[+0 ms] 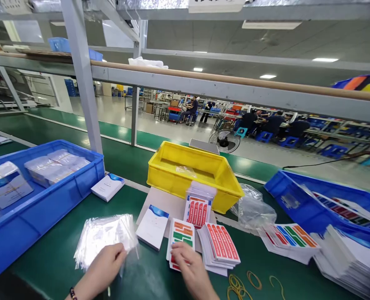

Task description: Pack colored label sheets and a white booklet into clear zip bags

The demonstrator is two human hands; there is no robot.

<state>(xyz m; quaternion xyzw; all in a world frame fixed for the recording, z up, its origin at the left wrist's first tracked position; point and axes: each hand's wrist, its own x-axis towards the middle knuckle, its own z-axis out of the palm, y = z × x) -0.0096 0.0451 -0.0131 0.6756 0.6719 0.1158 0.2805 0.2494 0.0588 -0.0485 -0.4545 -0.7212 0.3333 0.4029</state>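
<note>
My left hand (pixel 106 265) is closed, its fingertips pinched at the right edge of a pile of clear plastic bags (pixel 105 235). A bag's edge hangs beside the fingers. My right hand (pixel 191 266) rests with bent, slightly parted fingers on a stack of label sheets (pixel 184 231) printed in orange, green and red. Just right of it lies a stack of red-striped label sheets (pixel 221 243). Between the hands is a white booklet stack (pixel 153 226) with a blue top edge. Behind, bagged red labels (pixel 197 210) lean against the yellow bin.
A yellow bin (pixel 169 183) stands ahead, with crumpled plastic (pixel 255 208) beside it. Blue bins (pixel 78 183) flank the bench, the left one holding bundled packs. Rubber bands (pixel 237 287) and more sheet stacks (pixel 350 262) lie at right. A metal post (pixel 83 75) rises at left.
</note>
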